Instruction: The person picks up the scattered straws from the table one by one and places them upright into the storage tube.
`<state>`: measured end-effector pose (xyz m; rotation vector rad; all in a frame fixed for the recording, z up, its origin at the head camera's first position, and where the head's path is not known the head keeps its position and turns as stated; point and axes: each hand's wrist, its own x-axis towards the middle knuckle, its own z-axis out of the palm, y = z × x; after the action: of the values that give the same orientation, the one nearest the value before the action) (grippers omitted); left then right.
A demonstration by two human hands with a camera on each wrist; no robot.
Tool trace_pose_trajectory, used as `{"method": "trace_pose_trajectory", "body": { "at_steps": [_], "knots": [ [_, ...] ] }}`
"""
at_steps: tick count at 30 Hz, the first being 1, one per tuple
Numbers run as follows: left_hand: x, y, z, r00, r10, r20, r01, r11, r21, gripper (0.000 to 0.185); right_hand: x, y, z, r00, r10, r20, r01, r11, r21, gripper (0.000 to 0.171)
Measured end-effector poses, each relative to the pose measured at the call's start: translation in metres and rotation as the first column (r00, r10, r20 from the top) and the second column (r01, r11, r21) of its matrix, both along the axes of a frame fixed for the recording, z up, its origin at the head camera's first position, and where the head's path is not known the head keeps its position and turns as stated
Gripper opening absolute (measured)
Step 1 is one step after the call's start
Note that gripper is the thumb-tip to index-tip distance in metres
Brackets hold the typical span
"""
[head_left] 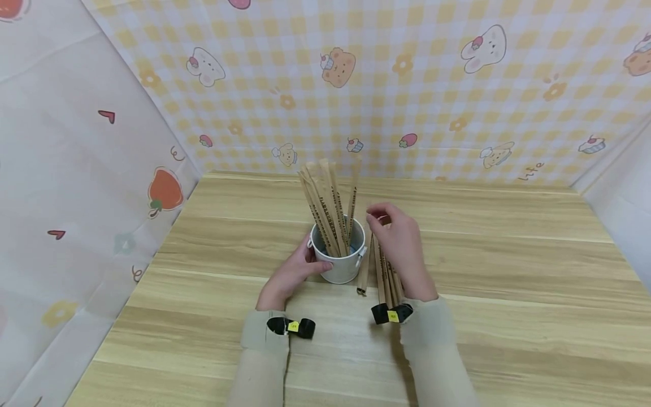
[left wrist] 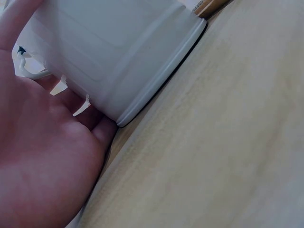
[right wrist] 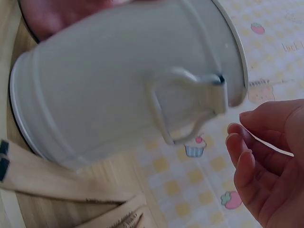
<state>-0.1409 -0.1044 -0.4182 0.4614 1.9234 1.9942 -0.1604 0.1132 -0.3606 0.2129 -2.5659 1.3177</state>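
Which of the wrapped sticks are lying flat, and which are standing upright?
The sticks on the table, under the right hand, lie flat. The sticks in the bucket stand upright, leaning on its rim.

the right hand (head_left: pixel 402 249) hides part of the paper sleeves (head_left: pixel 383 277); their print seems too small to read.
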Motion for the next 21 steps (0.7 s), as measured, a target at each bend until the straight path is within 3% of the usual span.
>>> {"method": "trace_pose_trajectory", "body": {
  "at_steps": [12, 16, 21],
  "knots": [
    [-0.001, 0.0, 0.005, 1.0, -0.004, -0.003, 0.004, 1.0, 0.0, 0.092, -0.007, 0.025, -0.005, 0.979, -0.102, 0.176, 0.112, 0.993, -0.046, 0.02],
    [0.0, 0.001, 0.005, 1.0, -0.006, 0.004, 0.006, 1.0, 0.004, 0.092, -0.008, 0.034, -0.009, 0.973, -0.088, 0.213, 0.092, 0.996, -0.009, 0.022],
    [0.002, 0.0, 0.004, 1.0, 0.001, 0.011, -0.001, 1.0, -0.016, 0.092, -0.009, 0.044, -0.018, 0.959, -0.031, 0.282, 0.004, 0.996, 0.094, 0.029]
  ]
}}
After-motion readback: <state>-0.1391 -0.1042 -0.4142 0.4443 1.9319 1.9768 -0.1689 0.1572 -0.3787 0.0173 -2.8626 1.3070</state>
